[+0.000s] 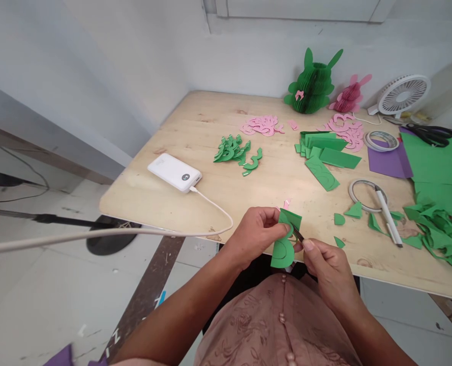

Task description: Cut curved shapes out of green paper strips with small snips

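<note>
My left hand (262,231) pinches a piece of green paper (282,254) near the table's front edge. A curved outline is drawn on the paper, and its right side is cut to a rounded shape. My right hand (330,264) is closed around what look like scissors (297,234); only the thin dark blades show, against the paper's right side, and the handles are hidden in my fingers. Just behind my left hand, a small pink paper piece (287,203) lies on the table. Green offcuts (339,219) are scattered to the right of my hands.
Across the wooden table (195,122) lie cut green curls (231,150), pink cutouts (264,125), green rectangles (328,147), tape rolls (381,141), a pen (388,216) and black-handled scissors (429,134). A power bank (174,172) trails a cable leftward. Paper rabbits (312,86) and a fan (404,95) stand behind.
</note>
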Available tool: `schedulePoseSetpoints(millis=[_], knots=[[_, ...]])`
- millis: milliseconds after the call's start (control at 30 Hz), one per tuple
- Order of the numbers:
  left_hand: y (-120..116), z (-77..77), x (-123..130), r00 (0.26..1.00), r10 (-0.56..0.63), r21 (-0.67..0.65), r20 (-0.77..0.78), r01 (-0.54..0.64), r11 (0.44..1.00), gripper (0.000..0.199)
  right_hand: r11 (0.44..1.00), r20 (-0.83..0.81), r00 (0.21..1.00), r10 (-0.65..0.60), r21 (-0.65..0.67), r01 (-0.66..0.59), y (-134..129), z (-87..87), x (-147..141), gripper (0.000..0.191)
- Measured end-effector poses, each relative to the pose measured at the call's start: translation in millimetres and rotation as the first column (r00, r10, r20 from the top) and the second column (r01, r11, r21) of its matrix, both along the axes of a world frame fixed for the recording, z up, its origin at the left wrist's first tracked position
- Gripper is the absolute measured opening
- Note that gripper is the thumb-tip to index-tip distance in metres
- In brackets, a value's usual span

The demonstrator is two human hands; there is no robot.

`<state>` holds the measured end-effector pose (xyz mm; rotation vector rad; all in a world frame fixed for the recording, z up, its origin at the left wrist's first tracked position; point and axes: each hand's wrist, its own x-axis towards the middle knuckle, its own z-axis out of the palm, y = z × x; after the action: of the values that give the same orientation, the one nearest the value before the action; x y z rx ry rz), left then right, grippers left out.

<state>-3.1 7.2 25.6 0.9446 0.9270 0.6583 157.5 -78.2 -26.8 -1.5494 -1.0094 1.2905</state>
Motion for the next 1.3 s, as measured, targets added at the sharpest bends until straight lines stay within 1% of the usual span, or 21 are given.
schedulePoseSetpoints(millis=[300, 467, 567, 700, 833, 933, 1033, 1167, 1300], knots=[[-1, 1.1, 2, 1.000, 0.006, -0.002, 0.008, -0.006, 1.000, 0.011, 1.000, -0.010, 1.000, -0.015, -0.003, 0.015, -2, 3.9, -3, 0.045], [-1, -0.8, 1, 1.000, 0.007, -0.003, 0.008, -0.007, 1.000, 0.011, 0.999, -0.048, 0.998, -0.037, -0.013, 0.036, -3, -0.8, -1, 0.043], [-1, -3.4, 0, 1.000, 0.021, -0.008, 0.008, -0.021, 1.000, 0.012, 0.997, -0.090, 0.993, -0.077, -0.012, 0.077, -2, -4.3, 0, 0.043], [-3, -7.6, 0, 0.997, 0.063, -0.018, 0.041, -0.063, 0.998, 0.015, 0.991, -0.089, 0.988, -0.130, 0.019, 0.132, 0, -4.5, 0, 0.042], [-8, -10.3, 3, 0.987, 0.126, -0.030, 0.095, -0.124, 0.992, 0.018, 0.989, -0.075, 0.988, -0.132, 0.058, 0.137, 1, 0.1, 0, 0.040], [-13, -11.9, 7, 0.976, 0.169, -0.042, 0.135, -0.165, 0.985, 0.018, 0.993, -0.030, 0.993, -0.118, 0.026, 0.119, 2, 4.4, -2, 0.033], [-16, -13.1, 10, 0.969, 0.189, -0.058, 0.161, -0.182, 0.982, 0.017, 0.990, 0.023, 0.990, -0.137, -0.020, 0.137, 4, 7.6, -5, 0.026], [-19, -12.7, 12, 0.962, 0.214, -0.089, 0.172, -0.201, 0.976, 0.015, 0.991, 0.049, 0.990, -0.130, -0.020, 0.131, 4, 7.8, -6, 0.024], [-20, -12.0, 12, 0.948, 0.284, -0.112, 0.146, -0.269, 0.957, 0.018, 0.994, 0.038, 0.994, -0.106, -0.021, 0.107, 4, 6.6, -4, 0.023]])
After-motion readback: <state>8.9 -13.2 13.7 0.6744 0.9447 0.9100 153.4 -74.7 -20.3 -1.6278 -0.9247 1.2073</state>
